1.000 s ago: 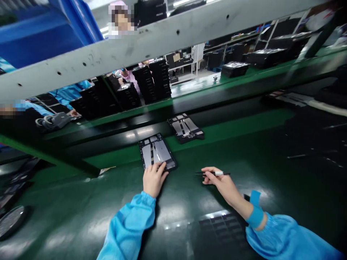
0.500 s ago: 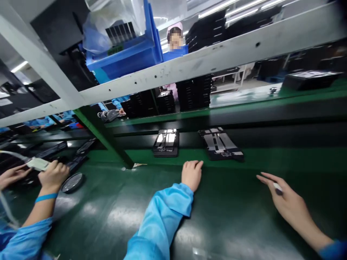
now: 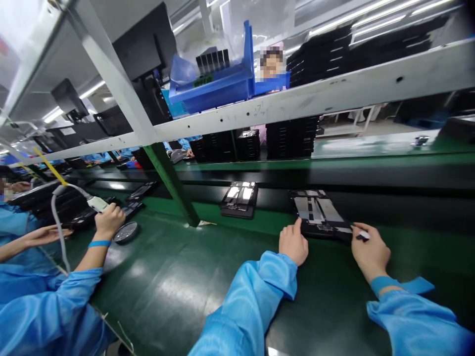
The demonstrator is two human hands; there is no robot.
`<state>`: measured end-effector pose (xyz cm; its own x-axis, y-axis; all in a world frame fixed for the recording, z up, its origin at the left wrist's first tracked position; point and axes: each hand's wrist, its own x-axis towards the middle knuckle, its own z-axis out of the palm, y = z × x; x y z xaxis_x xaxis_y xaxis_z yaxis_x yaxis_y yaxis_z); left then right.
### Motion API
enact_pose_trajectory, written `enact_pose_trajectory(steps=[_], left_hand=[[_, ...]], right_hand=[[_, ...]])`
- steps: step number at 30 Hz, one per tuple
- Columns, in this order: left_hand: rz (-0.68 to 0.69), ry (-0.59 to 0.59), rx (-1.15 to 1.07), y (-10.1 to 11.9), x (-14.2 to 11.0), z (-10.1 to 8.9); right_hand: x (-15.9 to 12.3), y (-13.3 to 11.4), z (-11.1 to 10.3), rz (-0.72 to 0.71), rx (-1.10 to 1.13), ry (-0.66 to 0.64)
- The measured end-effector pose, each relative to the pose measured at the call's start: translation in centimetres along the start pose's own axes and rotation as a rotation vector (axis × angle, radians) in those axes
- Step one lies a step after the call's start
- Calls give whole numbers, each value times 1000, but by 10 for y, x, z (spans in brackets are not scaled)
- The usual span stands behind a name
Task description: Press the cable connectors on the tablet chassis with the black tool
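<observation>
**Both hands reach the opened tablet at the belt's edge**

Your left hand (image 3: 293, 243) and right hand (image 3: 369, 252) now sit at the near edge of an opened tablet (image 3: 319, 212), right of the frame's centre, where the dark belt (image 3: 389, 198) meets the green bench (image 3: 178, 287). Half a second ago both hands lay short of it on the bench, the right one well off to the right; they have since closed in, so the tablet is now within your grasp. Your left fingers curl loosely, one fingertip touching the tablet's near left corner, holding nothing. Your right hand is closed around a slim white-tipped tool (image 3: 362, 234) (tweezers or a pen, too small to tell), its tip at the near right corner.

A second opened tablet (image 3: 239, 199) lies further left on the belt. At the lower left, a co-worker's hand (image 3: 109, 220) grips a cabled tool (image 3: 97, 203) beside a round dish (image 3: 125, 232).

Your right palm hides most of the tool, and the tablet's inner parts are blurred.
</observation>
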<state>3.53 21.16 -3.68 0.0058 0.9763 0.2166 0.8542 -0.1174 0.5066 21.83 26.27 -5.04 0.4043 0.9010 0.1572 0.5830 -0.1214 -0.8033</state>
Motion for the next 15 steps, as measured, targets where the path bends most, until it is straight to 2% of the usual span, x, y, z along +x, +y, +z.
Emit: enact_pose_trajectory(steps=[3,7,12,15], left_hand=[[-118,63,-83,0,-8,-7],[-155,22,-148,-5,-38,-24],[-11,-194,-194,-11,-113,-57],[47,-292,-192,-12,-157,-75]], right_hand=[[-17,3,-10,28,93,37],[-52,20,-32,21,216,-135],[-116,47,-89,-4,240,-337],[-154,52,-122,-47,187,-416]])
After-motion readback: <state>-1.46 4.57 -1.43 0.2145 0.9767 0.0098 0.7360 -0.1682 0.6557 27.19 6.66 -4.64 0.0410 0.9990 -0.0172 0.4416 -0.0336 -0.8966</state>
